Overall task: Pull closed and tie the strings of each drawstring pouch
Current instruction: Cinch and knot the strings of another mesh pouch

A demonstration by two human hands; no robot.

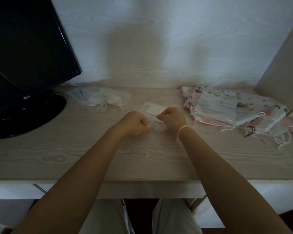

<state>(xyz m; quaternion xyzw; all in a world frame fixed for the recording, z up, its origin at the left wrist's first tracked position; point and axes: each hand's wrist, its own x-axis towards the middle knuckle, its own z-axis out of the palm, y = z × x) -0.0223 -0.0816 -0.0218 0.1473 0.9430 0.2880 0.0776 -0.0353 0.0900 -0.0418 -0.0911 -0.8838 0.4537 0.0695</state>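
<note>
A small white drawstring pouch (pixel 151 109) lies on the desk's middle, partly hidden by both hands. My left hand (pixel 134 123) is curled and pinches a white string (pixel 150 124) at the pouch's near end. Just to the right, my right hand (pixel 172 118) is curled too, pinching the other string end close to the pouch's mouth. A pale band circles my right wrist. The gathered mouth of the pouch shows as a soft white bunch between the two hands.
A pile of several printed and white pouches (pixel 235 108) with loose strings lies at the right. Two or three white pouches (pixel 105 98) lie at the back left. A black monitor (pixel 27 53) on its round stand fills the left. The desk's (pixel 142 159) front edge is near.
</note>
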